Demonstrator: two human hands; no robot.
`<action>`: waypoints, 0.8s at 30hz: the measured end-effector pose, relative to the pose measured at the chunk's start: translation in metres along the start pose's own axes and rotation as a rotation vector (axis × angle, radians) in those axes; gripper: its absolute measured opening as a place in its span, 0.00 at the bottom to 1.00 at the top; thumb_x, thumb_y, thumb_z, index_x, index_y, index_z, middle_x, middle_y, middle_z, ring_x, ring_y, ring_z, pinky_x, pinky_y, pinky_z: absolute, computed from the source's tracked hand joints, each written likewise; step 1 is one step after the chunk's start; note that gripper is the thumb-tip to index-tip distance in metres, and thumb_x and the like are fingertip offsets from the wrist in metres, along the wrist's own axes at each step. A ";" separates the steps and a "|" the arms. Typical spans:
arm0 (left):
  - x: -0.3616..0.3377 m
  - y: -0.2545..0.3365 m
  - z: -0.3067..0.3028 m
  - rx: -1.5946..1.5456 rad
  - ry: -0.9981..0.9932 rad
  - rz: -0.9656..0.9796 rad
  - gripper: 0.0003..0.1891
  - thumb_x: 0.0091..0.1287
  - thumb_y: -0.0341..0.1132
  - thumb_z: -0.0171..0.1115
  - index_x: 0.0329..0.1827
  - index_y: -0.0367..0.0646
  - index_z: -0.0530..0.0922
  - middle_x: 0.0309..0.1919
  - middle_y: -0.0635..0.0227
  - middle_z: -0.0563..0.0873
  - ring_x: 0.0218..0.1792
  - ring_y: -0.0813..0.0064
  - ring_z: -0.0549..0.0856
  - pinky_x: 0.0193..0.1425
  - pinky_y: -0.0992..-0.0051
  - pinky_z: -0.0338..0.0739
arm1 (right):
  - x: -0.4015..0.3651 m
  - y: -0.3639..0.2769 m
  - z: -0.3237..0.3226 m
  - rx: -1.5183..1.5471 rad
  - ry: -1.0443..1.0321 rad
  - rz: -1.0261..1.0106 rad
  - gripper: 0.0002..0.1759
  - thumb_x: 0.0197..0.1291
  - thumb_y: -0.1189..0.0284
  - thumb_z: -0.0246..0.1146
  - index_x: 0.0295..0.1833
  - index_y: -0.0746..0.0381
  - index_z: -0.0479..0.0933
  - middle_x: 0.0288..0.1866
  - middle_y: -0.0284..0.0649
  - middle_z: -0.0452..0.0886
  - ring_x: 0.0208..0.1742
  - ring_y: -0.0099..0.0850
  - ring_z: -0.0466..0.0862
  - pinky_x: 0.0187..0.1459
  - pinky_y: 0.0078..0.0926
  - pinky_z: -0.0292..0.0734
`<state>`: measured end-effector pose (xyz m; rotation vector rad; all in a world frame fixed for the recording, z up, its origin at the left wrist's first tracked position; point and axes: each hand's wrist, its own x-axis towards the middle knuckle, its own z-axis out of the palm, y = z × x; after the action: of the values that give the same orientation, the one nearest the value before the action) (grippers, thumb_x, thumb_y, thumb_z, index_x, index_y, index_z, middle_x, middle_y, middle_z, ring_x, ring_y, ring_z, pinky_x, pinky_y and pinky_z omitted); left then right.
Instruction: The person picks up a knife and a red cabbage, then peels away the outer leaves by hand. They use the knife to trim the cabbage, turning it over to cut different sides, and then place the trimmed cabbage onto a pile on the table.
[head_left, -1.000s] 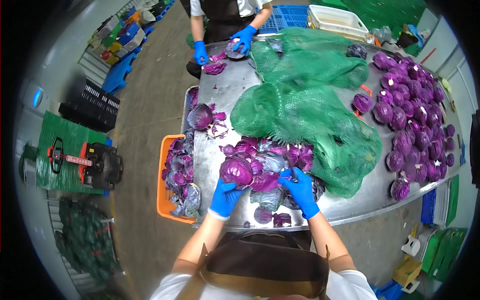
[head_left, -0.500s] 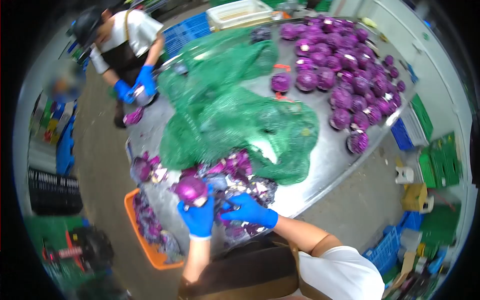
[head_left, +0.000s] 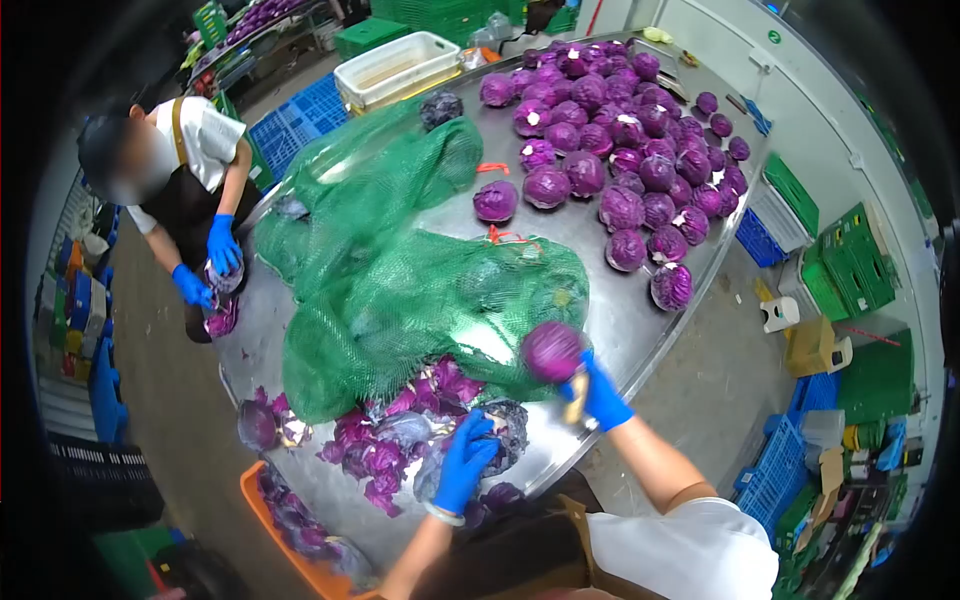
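Note:
My right hand [head_left: 603,394], in a blue glove, is closed at a trimmed red cabbage [head_left: 553,352], over the front edge of the green net sacks [head_left: 440,300]. A tan, handle-like piece [head_left: 576,397] shows at the same fingers, blurred by motion. My left hand [head_left: 466,462], also blue-gloved, has its fingers apart beside a dull, dark-leaved red cabbage [head_left: 512,432]. Around it, loose purple outer leaves [head_left: 375,455] lie heaped on the metal table [head_left: 350,530].
A large pile of red cabbages [head_left: 640,150] covers the table's far right. At the left, a person [head_left: 185,190] in blue gloves handles another cabbage [head_left: 224,275]. An orange crate [head_left: 262,500] with leaves stands at the near-left edge. A white tub [head_left: 400,68] stands beyond the table.
The trimmed cabbage has gone from my left hand to my right, which has swung out to the right. My left hand has moved to the dark-leaved cabbage. The view has turned.

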<state>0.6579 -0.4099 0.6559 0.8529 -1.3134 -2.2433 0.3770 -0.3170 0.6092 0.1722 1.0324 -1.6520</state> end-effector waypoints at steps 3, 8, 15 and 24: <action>-0.002 -0.047 -0.019 0.146 0.057 -0.047 0.26 0.70 0.28 0.63 0.70 0.38 0.69 0.60 0.61 0.80 0.53 0.74 0.82 0.61 0.74 0.77 | 0.041 -0.100 -0.051 0.000 -0.016 -0.267 0.13 0.71 0.52 0.57 0.43 0.49 0.74 0.25 0.31 0.76 0.20 0.26 0.75 0.22 0.24 0.70; 0.005 -0.032 -0.003 0.497 0.019 0.163 0.25 0.64 0.32 0.69 0.65 0.40 0.76 0.53 0.60 0.84 0.52 0.69 0.85 0.59 0.70 0.78 | 0.100 -0.240 -0.021 0.036 0.337 -0.667 0.13 0.65 0.61 0.66 0.52 0.54 0.82 0.29 0.26 0.77 0.23 0.20 0.72 0.26 0.18 0.65; 0.011 -0.043 0.000 1.627 -0.218 0.385 0.34 0.59 0.50 0.67 0.71 0.58 0.72 0.68 0.62 0.75 0.69 0.45 0.69 0.74 0.39 0.54 | 0.070 -0.117 0.149 -0.886 -0.486 -0.314 0.23 0.64 0.71 0.56 0.63 0.68 0.75 0.54 0.42 0.85 0.43 0.26 0.85 0.37 0.23 0.82; -0.044 -0.045 -0.200 1.800 0.386 0.133 0.38 0.46 0.46 0.70 0.67 0.57 0.75 0.69 0.60 0.74 0.73 0.42 0.63 0.78 0.35 0.45 | 0.174 -0.047 0.093 -1.746 -0.132 -0.885 0.26 0.53 0.78 0.55 0.60 0.67 0.75 0.48 0.60 0.82 0.51 0.56 0.82 0.54 0.45 0.78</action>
<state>0.8246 -0.4881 0.5558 1.3994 -2.7879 -0.1766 0.3095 -0.5075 0.5876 -1.6762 2.2056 -0.8132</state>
